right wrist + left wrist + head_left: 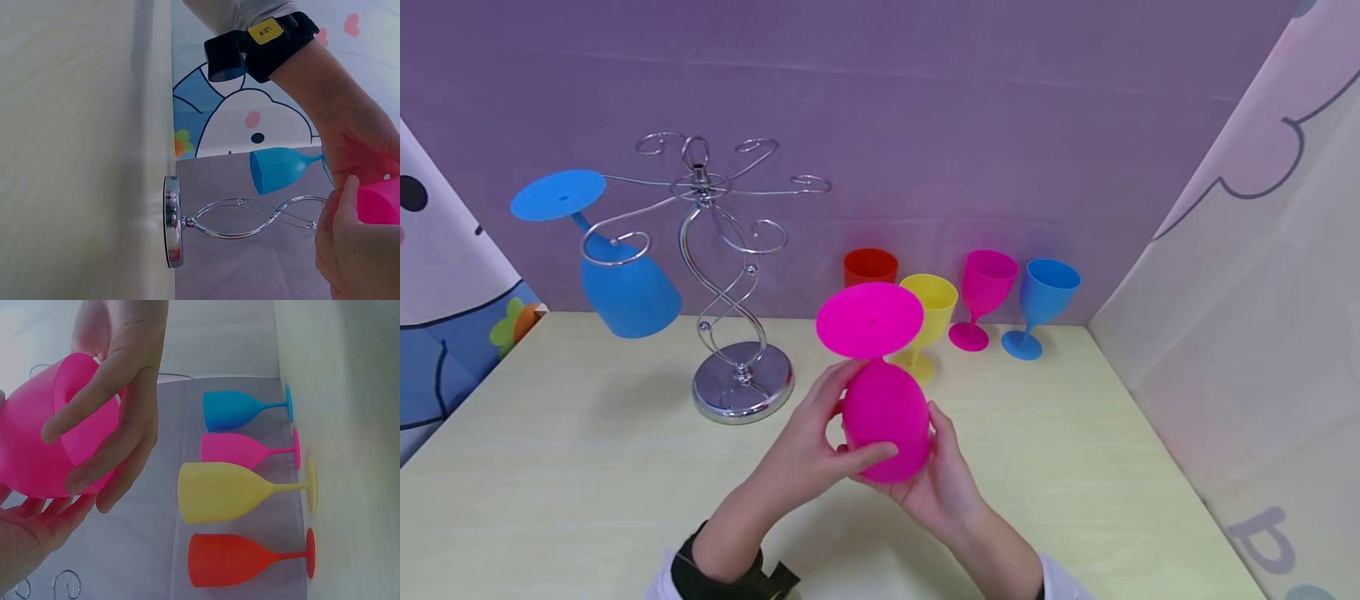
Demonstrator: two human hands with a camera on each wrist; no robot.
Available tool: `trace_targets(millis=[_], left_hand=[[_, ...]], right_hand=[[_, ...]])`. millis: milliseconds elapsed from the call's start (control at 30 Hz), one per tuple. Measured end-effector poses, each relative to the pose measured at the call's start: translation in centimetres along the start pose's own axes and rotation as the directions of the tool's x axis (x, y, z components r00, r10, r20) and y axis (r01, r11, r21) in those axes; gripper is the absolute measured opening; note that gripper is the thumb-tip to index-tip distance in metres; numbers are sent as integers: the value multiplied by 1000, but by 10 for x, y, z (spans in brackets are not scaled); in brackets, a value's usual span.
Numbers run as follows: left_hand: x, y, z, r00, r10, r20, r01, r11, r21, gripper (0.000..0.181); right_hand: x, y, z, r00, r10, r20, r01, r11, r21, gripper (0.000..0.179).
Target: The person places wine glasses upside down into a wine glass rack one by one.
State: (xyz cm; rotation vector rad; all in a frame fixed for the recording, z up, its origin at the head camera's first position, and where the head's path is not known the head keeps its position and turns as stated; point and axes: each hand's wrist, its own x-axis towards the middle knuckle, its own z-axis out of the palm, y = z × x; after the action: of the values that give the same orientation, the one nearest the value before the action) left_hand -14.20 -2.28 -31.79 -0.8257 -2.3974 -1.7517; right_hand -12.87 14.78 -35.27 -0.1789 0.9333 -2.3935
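Both hands hold a pink goblet [886,417] upside down above the table, its round foot uppermost. My left hand [808,450] grips the bowl from the left, thumb across its front. From the right and below, my right hand [943,492] holds the same bowl, its fingers partly hidden behind it. To the left stands a chrome wire goblet rack [730,308] with curled arms. A blue goblet [631,292] hangs upside down and tilted from one of its left arms.
Along the back of the table stand upright a red goblet [228,559], a yellow goblet [225,492], another pink goblet [232,450] and another blue goblet [231,411]. A purple cloth backdrop [962,125] rises behind them, with printed panels [1262,333] at the sides.
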Motion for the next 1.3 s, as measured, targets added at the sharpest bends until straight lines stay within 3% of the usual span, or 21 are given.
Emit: trace_targets(millis=[633,1300], left_hand=[[-1,2,-1,1000,2,-5,-2,1000,9,77],[-1,3,-7,999,15,-37,-14,1000,28,76]], right_hand=[[0,1,1,1000,2,-13,-2,1000,-7,53],[2,-3,-5,997,-27,68,32,997,-74,55]])
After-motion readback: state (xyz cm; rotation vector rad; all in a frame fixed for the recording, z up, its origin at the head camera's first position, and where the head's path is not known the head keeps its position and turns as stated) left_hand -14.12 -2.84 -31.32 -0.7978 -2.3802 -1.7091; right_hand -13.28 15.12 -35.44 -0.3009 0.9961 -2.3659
